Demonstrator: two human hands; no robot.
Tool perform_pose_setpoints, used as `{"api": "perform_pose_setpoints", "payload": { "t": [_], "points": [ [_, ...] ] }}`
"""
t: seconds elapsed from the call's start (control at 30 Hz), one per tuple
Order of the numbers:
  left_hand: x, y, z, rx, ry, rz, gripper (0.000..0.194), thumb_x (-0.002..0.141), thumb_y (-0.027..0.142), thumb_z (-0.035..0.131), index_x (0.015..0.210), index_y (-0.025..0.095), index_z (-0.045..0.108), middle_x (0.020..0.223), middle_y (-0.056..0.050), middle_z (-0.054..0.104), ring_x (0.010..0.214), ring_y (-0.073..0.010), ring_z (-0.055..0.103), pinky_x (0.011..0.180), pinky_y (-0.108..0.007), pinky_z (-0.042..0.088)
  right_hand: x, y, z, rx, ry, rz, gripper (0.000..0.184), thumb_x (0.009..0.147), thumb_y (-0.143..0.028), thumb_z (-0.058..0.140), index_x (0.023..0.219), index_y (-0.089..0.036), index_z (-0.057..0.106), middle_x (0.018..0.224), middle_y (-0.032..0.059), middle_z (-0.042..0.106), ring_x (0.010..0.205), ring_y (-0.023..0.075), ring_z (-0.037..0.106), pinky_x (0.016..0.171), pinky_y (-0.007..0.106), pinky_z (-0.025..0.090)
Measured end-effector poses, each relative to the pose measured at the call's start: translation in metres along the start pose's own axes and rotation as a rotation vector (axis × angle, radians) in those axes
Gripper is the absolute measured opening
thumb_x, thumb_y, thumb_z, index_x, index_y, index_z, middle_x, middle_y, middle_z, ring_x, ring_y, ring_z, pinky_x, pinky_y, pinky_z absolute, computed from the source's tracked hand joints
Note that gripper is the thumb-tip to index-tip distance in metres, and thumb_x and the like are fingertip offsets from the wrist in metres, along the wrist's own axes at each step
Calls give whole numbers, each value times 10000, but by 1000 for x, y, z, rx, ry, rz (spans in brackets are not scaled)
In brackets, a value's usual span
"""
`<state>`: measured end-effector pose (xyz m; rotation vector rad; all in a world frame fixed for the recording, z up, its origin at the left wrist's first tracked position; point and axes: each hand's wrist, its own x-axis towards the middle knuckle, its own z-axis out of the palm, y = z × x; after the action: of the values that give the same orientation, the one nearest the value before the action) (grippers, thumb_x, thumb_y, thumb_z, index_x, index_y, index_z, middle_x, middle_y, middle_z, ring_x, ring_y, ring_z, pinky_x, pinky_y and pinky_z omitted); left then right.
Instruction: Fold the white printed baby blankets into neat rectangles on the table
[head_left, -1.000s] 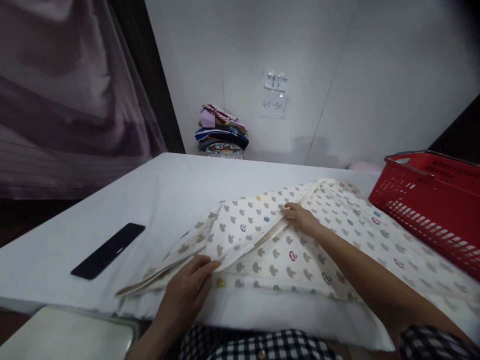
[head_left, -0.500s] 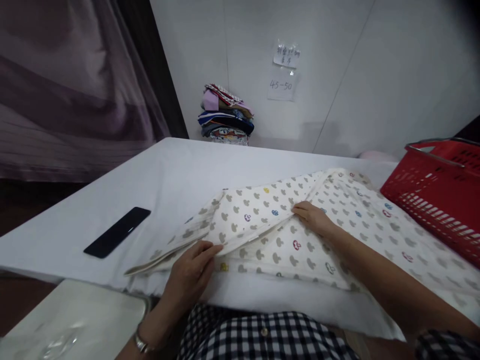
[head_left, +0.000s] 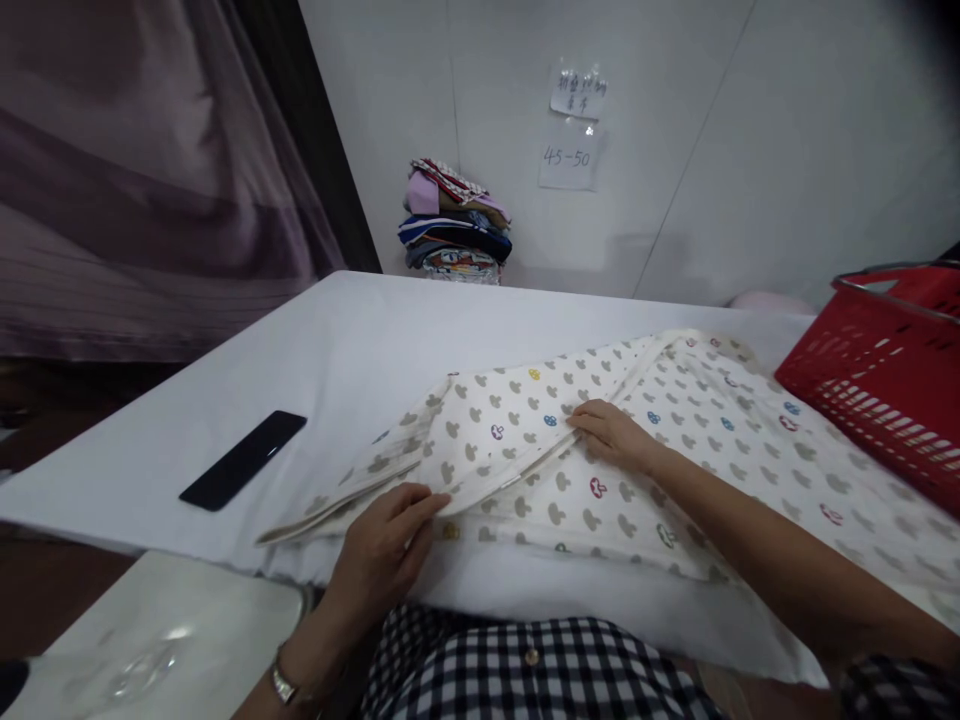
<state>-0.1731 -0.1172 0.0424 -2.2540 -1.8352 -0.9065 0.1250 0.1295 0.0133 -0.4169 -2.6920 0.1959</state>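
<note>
The left hand (head_left: 386, 545) and right hand (head_left: 611, 435) pinch the folded-over edge of a mushroom-print cloth (head_left: 559, 500) lying on the tabletop (head_left: 262, 340). One flap is already turned over between them, I'd judge, while beyond the right hand a broad stretch reaching toward the red basket (head_left: 885, 370) remains loosely spread and rumpled.

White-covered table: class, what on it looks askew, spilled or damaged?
No spill or damage shows. The cream mushroom-print cloth looks askew: its upper layer's edge slants from the left hand to the right hand, out of line with the layer beneath.
</note>
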Motion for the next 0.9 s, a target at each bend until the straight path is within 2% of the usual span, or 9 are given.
{"api": "perform_pose_setpoints", "payload": {
  "t": [0.13, 0.27, 0.37, 0.5, 0.7, 0.9],
  "points": [
    [0, 4, 0, 5, -16, 15, 244, 854, 152, 451, 1009, 175, 637, 934, -64, 617, 842, -155, 595, 721, -274, 502, 17, -18, 3, 50, -44, -102, 267, 917, -242, 422, 1114, -194, 596, 1088, 119, 589, 1003, 219, 535, 837, 401, 481],
    [-2, 5, 2, 13, -9, 21, 235, 847, 144, 465, 1005, 174, 636, 938, -66, 613, 846, -157, 587, 730, -280, 493, 21, -21, 13, -14, -29, -215, 248, 906, -164, 406, 1028, -147, 622, 996, 128, 622, 927, 215, 553, 796, 381, 493],
    [-5, 6, 3, 19, -1, -1, 237, 846, 141, 466, 1006, 177, 638, 939, -66, 612, 863, -163, 584, 747, -287, 489, 13, -21, 17, -31, 35, -224, 255, 898, -135, 397, 1024, -131, 619, 970, 130, 632, 898, 213, 560, 774, 373, 498],
    [-8, 7, 3, -22, -7, -21, 250, 845, 131, 455, 1013, 176, 634, 927, -64, 611, 856, -159, 582, 739, -282, 489, 2, -26, 19, -45, -15, -234, 270, 914, -158, 387, 1065, -174, 610, 1012, 105, 637, 926, 208, 570, 785, 370, 498],
    [-5, 12, 1, -98, -1, -48, 258, 842, 122, 456, 1023, 178, 631, 936, -58, 604, 861, -150, 585, 744, -274, 496, 2, -31, 21, -57, -45, -189, 251, 929, -198, 403, 1044, -152, 621, 1014, 110, 634, 945, 213, 557, 808, 365, 471],
    [2, 17, -1, -127, 63, -125, 241, 830, 131, 451, 966, 193, 640, 938, -45, 603, 858, -148, 592, 738, -270, 519, 2, -31, 22, -89, -54, -167, 261, 936, -178, 368, 1062, -154, 595, 998, 111, 629, 918, 208, 546, 791, 360, 438]
  ]
}}
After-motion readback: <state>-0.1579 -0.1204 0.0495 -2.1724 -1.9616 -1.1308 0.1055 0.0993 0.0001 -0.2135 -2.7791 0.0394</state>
